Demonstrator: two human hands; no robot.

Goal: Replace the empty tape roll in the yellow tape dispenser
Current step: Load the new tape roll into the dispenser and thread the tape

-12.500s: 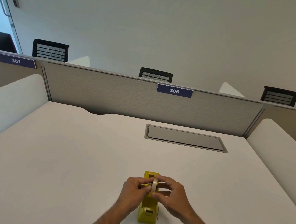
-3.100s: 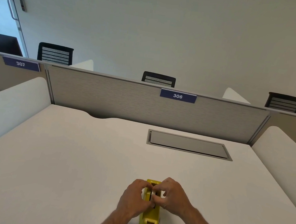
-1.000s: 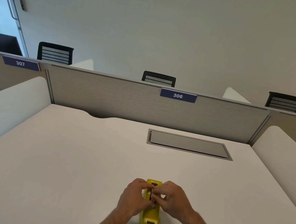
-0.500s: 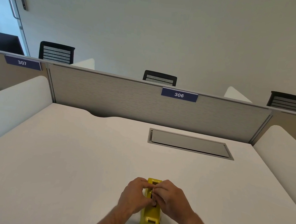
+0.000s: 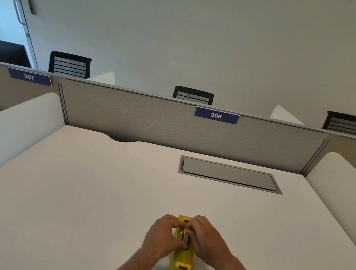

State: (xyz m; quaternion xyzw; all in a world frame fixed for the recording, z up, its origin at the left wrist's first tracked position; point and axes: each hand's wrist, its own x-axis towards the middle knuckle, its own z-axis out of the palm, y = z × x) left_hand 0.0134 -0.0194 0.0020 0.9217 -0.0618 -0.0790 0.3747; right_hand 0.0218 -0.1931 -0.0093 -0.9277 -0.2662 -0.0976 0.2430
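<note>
A yellow tape dispenser [image 5: 181, 265] stands on the white desk [image 5: 79, 190] near its front edge, its cutter end pointing toward me. A thin pale tape roll [image 5: 186, 238] sits edge-on in the dispenser's slot, mostly hidden by fingers. My left hand [image 5: 161, 235] presses against the dispenser's left side with its fingertips on the roll. From the other side my right hand [image 5: 204, 240] pinches the same roll. Both hands meet over the slot.
A grey recessed cable hatch [image 5: 230, 174] lies in the desk's far right part. A grey partition [image 5: 152, 119] with a "306" label closes the back, and white rounded side panels [image 5: 16, 122] flank the desk. Black chairs stand beyond the partition.
The hands stay closed around the roll at the dispenser's slot, and the fingers have shifted only slightly. Long before, the roll was held higher above the dispenser.
</note>
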